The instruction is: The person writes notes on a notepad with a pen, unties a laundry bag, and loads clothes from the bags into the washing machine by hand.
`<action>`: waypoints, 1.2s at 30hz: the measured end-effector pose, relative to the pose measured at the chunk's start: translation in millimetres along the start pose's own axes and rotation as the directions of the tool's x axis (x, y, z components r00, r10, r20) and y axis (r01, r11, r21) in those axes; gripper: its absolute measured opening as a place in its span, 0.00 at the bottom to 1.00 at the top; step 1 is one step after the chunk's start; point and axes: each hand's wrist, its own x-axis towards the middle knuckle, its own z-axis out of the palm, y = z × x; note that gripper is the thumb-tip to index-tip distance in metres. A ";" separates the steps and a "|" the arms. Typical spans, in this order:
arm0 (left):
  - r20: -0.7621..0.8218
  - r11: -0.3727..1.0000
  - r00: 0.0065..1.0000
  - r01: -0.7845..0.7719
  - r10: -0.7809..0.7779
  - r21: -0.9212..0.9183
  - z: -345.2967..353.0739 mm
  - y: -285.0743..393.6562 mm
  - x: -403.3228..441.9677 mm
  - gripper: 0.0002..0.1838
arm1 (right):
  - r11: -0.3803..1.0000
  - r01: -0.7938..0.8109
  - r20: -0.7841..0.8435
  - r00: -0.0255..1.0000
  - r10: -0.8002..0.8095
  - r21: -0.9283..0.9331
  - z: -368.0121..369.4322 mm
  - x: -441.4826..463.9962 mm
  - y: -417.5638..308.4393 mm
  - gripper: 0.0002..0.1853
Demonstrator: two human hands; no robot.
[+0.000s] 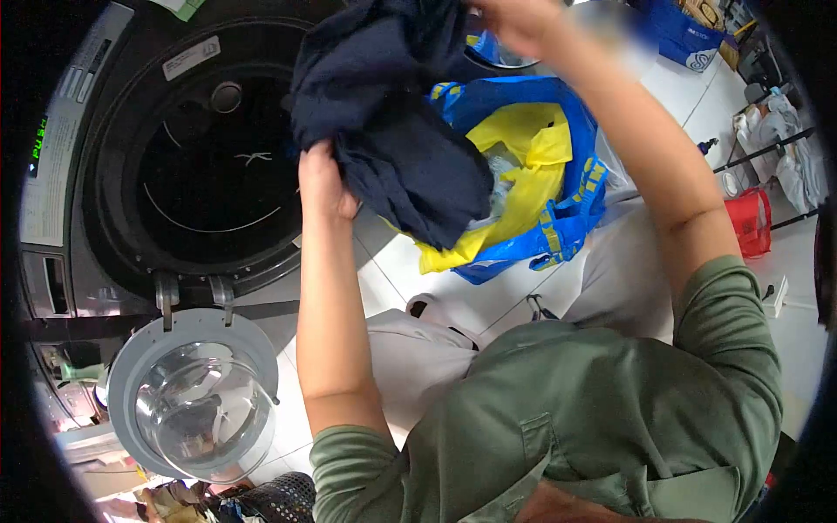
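Observation:
A dark navy cloth garment (392,113) hangs bunched in the air, partly in front of a blue bag (575,174) with yellow lettering. My left hand (325,181) is closed on the garment's lower left side. At the top edge of the view, my right hand (519,24) grips its upper right end, with the fingertips partly cut off. A yellow plastic bag (545,148) sits inside the blue bag, with clear plastic showing in it. To the left, the washing machine's drum (218,166) is dark inside, with a small pale strip visible.
The round glass door (196,401) of the washing machine hangs open at lower left, close to my left forearm. Its control panel (65,139) shows green lit letters. A red bag (751,222) and a rack (772,148) with pale cloths stand at the right. White tiles (384,292) cover the floor.

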 end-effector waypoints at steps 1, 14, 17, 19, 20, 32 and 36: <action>0.000 1.000 1.000 0.020 -0.020 -0.020 -2.7 6.8 -3.7 0.25 | 0.986 0.002 0.016 1.000 0.001 -0.169 14.4 -15.4 23.3 0.16; 0.153 0.983 0.981 -0.140 0.122 0.118 -15.6 26.7 -24.6 0.41 | 0.981 -0.190 -0.150 0.972 0.182 -0.043 64.2 -18.8 88.0 0.32; 0.129 0.902 0.991 -0.096 0.045 0.420 1.0 -19.4 -30.7 0.48 | 0.993 -0.103 -0.198 0.974 0.112 0.055 112.2 -37.6 91.9 0.29; -0.011 0.928 0.996 -0.080 0.090 0.365 12.7 -12.3 -34.8 0.38 | 0.890 -0.124 -0.054 0.992 0.112 -0.439 95.3 -28.7 64.8 0.24; -0.059 0.925 0.992 -0.084 0.113 0.371 10.7 -4.4 -33.0 0.32 | 0.753 -0.081 0.019 0.992 0.124 -0.653 80.4 -19.4 55.8 0.22; -0.180 0.947 0.931 -0.302 0.318 0.112 -41.7 59.7 -15.6 0.25 | 0.958 -0.233 -0.147 0.955 0.257 0.165 8.3 10.1 23.6 0.22; 0.123 0.957 0.972 -0.166 0.200 -0.238 -121.7 71.4 4.3 0.18 | 0.929 -0.367 -0.200 0.908 0.368 0.043 -5.3 14.8 20.1 0.23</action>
